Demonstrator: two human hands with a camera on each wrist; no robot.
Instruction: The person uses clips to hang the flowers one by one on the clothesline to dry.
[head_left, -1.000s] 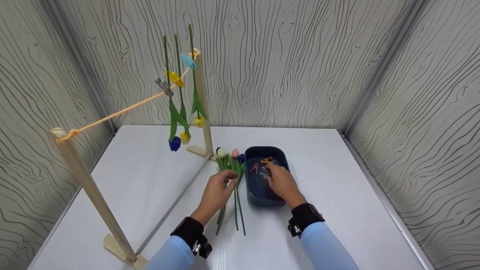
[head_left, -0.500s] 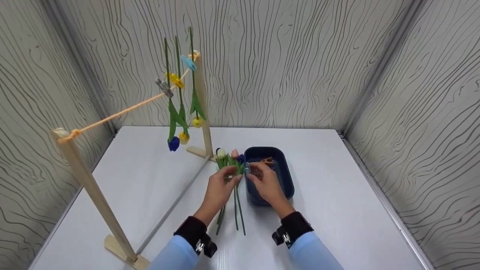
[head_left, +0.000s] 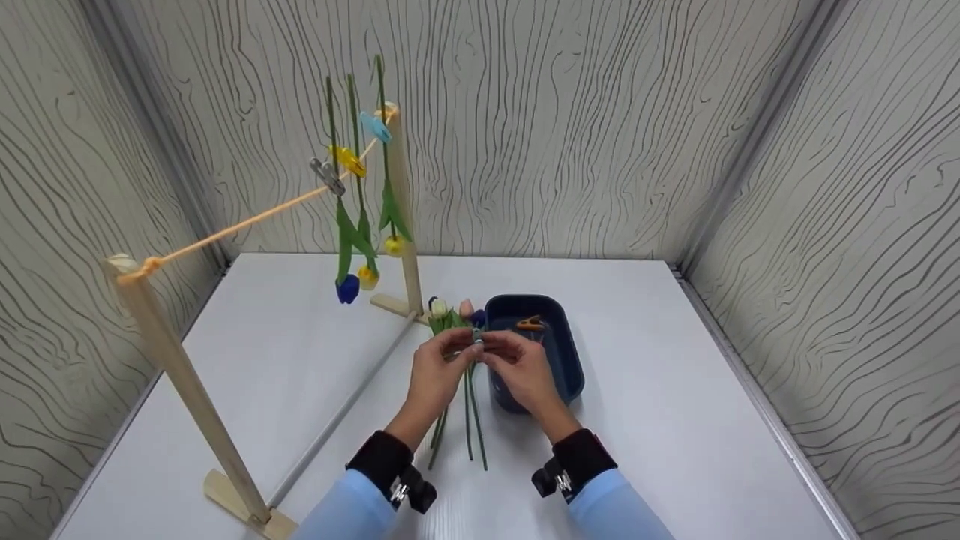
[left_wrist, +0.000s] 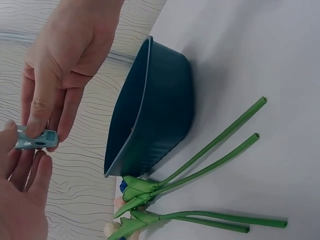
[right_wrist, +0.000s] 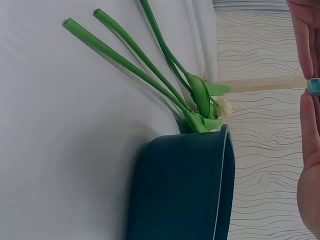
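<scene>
A light blue clothespin (left_wrist: 37, 139) is held between both hands, above the tulips on the table. My right hand (head_left: 529, 373) pinches it between thumb and fingers. From the other side my left hand (head_left: 435, 373) also pinches it, thumb against fingers. Under the hands lie several artificial tulips (left_wrist: 220, 132) with green stems; a white bloom (head_left: 439, 308) and a pink bloom (head_left: 466, 308) show at their far end. Just right of them stands a dark blue bin (left_wrist: 167, 95), with an orange clothespin (head_left: 529, 323) inside. Part of the bin's inside is hidden by my right hand.
To the left, wooden posts (head_left: 191, 390) carry an orange cord (head_left: 247, 222). Three tulips hang heads-down from it, including a blue one (head_left: 347, 289), held by grey (head_left: 327, 176), yellow (head_left: 347, 160) and light blue (head_left: 375, 127) clothespins. Patterned walls surround the white table (head_left: 660, 420).
My right hand has come out of the bin and moved left with the light blue clothespin. My left hand, earlier holding nothing above the tulips, now pinches that clothespin too.
</scene>
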